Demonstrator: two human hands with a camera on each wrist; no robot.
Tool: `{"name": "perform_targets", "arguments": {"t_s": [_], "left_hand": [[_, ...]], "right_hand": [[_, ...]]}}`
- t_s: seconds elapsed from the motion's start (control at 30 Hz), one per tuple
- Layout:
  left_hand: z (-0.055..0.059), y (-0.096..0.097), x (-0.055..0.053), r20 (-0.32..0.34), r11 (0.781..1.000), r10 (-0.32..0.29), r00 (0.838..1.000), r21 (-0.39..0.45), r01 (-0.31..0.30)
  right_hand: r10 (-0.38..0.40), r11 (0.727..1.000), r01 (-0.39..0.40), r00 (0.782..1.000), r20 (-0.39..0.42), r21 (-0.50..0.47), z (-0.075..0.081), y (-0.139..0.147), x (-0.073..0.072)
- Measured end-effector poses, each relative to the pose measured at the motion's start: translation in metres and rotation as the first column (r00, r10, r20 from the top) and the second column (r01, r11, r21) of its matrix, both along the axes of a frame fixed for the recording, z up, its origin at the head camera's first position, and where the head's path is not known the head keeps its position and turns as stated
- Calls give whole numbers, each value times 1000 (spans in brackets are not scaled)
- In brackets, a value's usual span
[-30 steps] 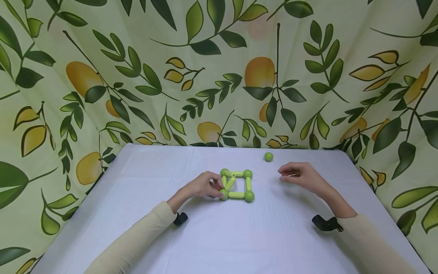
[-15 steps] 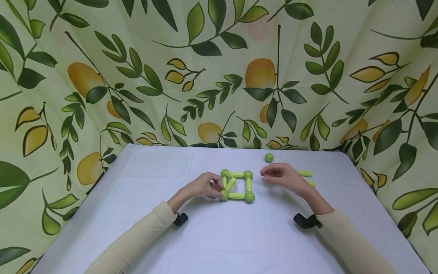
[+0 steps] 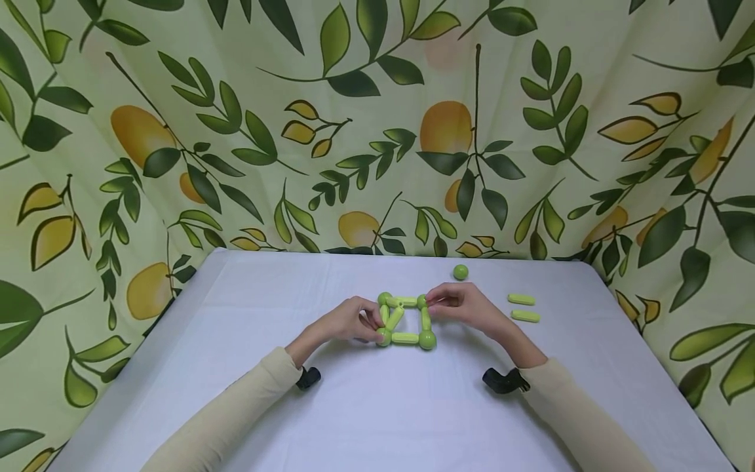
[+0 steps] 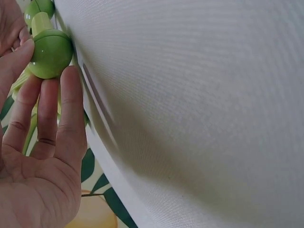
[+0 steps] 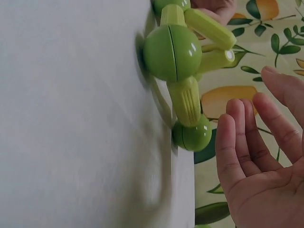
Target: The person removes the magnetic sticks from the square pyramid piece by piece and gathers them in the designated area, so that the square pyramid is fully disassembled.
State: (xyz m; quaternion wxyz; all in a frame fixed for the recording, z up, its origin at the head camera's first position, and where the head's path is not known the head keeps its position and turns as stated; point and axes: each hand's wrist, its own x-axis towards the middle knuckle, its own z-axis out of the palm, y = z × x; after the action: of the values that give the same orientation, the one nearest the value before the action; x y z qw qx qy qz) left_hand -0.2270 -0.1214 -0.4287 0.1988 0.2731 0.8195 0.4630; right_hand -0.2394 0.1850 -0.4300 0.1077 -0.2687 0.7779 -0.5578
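A square frame of light green sticks (image 3: 405,338) and darker green balls (image 3: 427,339) lies on the white table. Two more sticks rise at a slant from its left side, their free ends (image 5: 230,55) showing in the right wrist view. My left hand (image 3: 361,320) pinches the near-left ball (image 4: 51,54) between thumb and fingers. At the far-right ball (image 5: 192,133), my right hand (image 3: 466,307) holds its fingertips close by. Those fingers (image 5: 227,142) are loosely bent, with nothing between them and the thumb in the right wrist view.
A loose green ball (image 3: 461,272) sits near the table's back edge. Two loose sticks, one farther back (image 3: 522,299) and one nearer (image 3: 525,316), lie to the right of my right hand. A leaf-patterned curtain (image 3: 377,131) hangs behind the white tabletop (image 3: 283,282).
My right hand has moved left from near the loose sticks to the frame's far-right ball, uncovering the sticks. My left hand stays on the near-left ball.
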Motion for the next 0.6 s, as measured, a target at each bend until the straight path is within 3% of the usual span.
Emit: {"name": "perform_targets", "arguments": {"t_s": [0.6], "left_hand": [[0, 0, 0, -23, 1000, -7, 1000, 9, 7]], "right_hand": [[117, 992, -116, 993, 13, -50, -3, -39, -2]]}}
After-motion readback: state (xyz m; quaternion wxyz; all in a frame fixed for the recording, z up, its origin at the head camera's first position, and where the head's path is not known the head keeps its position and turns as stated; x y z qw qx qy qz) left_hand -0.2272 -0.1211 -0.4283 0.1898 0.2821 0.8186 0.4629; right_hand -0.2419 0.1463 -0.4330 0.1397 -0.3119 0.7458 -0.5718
